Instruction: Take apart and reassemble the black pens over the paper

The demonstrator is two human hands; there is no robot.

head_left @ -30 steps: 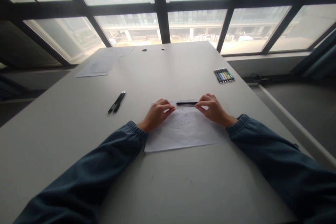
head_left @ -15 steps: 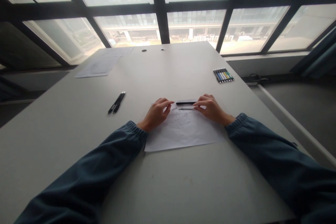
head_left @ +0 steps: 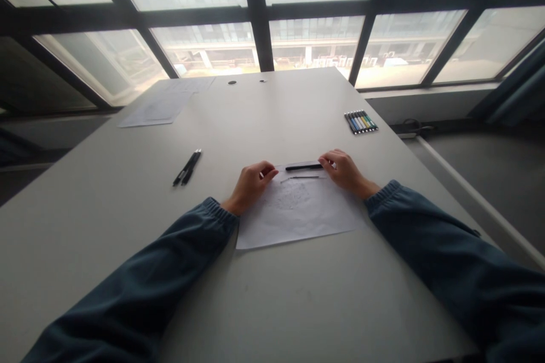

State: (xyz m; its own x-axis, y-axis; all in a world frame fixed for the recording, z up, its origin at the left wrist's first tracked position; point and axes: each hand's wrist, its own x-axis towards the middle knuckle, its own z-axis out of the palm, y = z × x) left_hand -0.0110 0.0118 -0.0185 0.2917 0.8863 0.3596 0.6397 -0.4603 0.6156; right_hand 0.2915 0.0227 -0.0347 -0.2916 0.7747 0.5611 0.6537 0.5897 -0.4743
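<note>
A white sheet of paper [head_left: 298,224] with faint grey marks lies on the table, partly under my hands. Across its far edge lies a black pen barrel [head_left: 303,168]. My right hand [head_left: 344,171] pinches the barrel's right end with closed fingers. Just nearer to me, a thin dark pen refill [head_left: 306,177] rests on the sheet, untouched. A tiny light piece [head_left: 284,181], too small to name, is left of the refill. My left hand [head_left: 252,182] is at the sheet's far left corner, thumb and forefinger closed together; what they hold, if anything, cannot be made out.
Two black pens [head_left: 187,168] lie side by side to the left. A row of several coloured markers [head_left: 361,122] is at the right edge of the table [head_left: 128,227]. More sheets of paper [head_left: 155,108] lie far left. Beyond the table stand windows [head_left: 317,42].
My right hand has shifted slightly away and right, off the refill, whose right end now shows. My left fingers have curled closer together. The sheet has moved very slightly.
</note>
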